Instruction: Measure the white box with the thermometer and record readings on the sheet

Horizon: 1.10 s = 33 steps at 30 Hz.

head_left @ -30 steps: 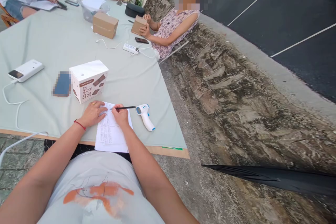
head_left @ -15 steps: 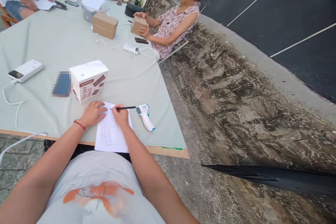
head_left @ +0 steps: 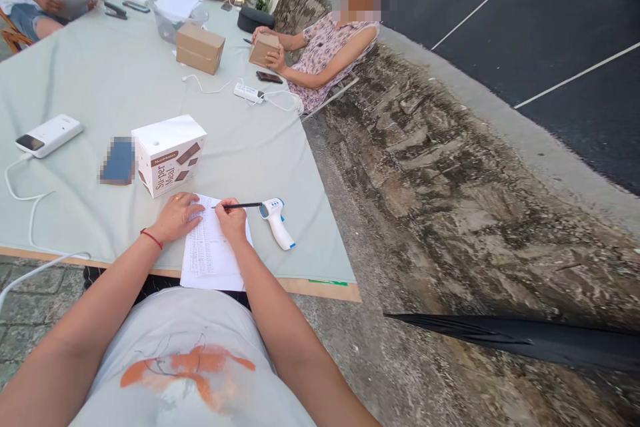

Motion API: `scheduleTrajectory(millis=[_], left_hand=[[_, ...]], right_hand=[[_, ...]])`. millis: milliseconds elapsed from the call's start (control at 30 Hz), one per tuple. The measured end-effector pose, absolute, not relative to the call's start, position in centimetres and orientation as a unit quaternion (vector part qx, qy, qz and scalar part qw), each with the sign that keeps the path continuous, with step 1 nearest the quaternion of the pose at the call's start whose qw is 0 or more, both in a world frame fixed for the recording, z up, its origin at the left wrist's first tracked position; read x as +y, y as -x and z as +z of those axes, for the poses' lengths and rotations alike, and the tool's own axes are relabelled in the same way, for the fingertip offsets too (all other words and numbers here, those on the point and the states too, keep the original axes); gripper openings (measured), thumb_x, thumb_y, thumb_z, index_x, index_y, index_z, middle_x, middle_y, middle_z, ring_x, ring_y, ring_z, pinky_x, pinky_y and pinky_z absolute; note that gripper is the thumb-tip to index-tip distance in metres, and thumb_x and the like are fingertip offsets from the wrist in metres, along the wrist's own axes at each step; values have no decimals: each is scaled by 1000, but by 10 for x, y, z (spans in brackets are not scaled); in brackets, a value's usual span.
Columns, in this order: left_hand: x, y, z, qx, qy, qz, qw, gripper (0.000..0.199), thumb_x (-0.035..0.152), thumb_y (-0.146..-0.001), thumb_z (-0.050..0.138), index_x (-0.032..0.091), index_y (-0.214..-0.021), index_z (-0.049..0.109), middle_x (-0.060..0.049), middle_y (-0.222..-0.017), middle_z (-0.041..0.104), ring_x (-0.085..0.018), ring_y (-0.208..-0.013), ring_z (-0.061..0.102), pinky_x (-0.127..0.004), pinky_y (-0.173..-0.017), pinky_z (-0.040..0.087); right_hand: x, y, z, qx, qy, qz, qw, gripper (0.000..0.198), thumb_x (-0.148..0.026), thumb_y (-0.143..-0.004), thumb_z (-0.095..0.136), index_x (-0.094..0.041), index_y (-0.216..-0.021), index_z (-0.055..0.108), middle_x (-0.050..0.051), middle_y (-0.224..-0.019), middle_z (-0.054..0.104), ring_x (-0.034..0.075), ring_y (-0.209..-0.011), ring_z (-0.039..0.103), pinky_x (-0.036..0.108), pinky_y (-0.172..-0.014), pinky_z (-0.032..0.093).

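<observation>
My right hand (head_left: 231, 219) grips a black pen (head_left: 243, 205), its tip near the upper part of a white sheet of paper (head_left: 220, 260) covered with rows of writing. My left hand (head_left: 179, 215) lies flat with fingers stretched over the paper's upper left edge, holding nothing. Just right of the paper rests a white and blue infrared thermometer (head_left: 277, 223); the pen's back end reaches close to it. Beyond my left hand stands a white and brown "Super Meal" box (head_left: 170, 157), with a blurred blue flat object (head_left: 118, 161) beside it.
A white power bank (head_left: 50, 135) with a cable lies at the left. Farther off are a cardboard box (head_left: 200, 50), a clear plastic tub (head_left: 175, 23) and a white power strip (head_left: 249, 93). Three other people sit around the table (head_left: 280, 153); one holds a small carton (head_left: 264, 49).
My right hand has shifted slightly right with the pen; my left hand has stayed put. At the far left, a person has lifted papers off the table.
</observation>
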State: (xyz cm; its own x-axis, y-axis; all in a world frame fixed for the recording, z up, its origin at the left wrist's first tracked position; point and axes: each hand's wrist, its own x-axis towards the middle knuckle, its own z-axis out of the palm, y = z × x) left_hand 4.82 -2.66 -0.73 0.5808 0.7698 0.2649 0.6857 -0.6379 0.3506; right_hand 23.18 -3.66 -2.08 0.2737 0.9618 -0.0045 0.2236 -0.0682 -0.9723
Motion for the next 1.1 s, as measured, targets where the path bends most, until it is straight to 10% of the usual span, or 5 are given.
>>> scheduleTrajectory(millis=[600, 933, 1100], left_hand=[[-27, -49, -6, 419, -882, 187, 110, 31, 34, -92, 52, 21, -113, 71, -13, -126, 61, -32, -118, 53, -52, -101, 44], [-33, -50, 1, 467, -796, 386, 13, 19, 27, -89, 53, 23, -105, 62, -12, -110, 59, -32, -110, 55, -56, -100, 42], [-30, -42, 2, 543, -649, 528, -72, 62, 37, -78, 70, 23, -131, 41, -17, -140, 34, -37, -139, 32, -59, -114, 29]], right_hand=[[-34, -232, -27, -481, 623, 351, 506, 13, -36, -73, 53, -24, -72, 50, -7, -57, 50, 13, -56, 47, 25, -58, 42], [-48, -268, -20, -643, 585, 125, 478, 30, -29, -95, 38, -22, -113, 62, 10, -108, 62, 23, -104, 59, 38, -91, 49], [-60, -288, -39, -701, 597, 63, 385, 49, -8, -87, 37, -19, -130, 59, 14, -114, 60, 26, -109, 55, 43, -96, 48]])
